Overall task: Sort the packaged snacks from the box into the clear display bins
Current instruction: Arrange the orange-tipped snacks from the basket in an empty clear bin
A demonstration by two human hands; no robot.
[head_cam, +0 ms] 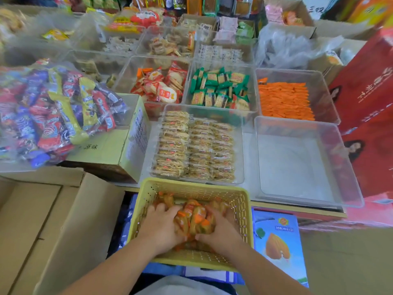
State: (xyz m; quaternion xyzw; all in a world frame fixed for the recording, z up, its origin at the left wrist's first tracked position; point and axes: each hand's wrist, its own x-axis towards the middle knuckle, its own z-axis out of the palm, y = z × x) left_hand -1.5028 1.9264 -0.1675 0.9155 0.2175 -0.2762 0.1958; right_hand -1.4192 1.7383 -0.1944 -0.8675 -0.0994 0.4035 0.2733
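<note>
**Both hands closed on a heap of snacks in the basket**

The left hand (161,222) and the right hand (221,228) were cupped towards each other, fingers curled round a heap of small orange-and-clear wrapped snack packets (194,218) and squeezing it from both sides. The heap sat low inside the yellow perforated plastic basket (191,184), with more loose packets under and behind it. Just beyond the basket stood a clear plastic bin of pale stacked biscuits (239,158). To its right was a clear plastic bin with a bare floor (297,167), and behind that lay tidy rows of orange packets (285,99). The grip looked like the weak point. Slippery wrappers held only by side pressure could squirt out on the lift, dropping between basket and bins or landing among the pale biscuits
</note>
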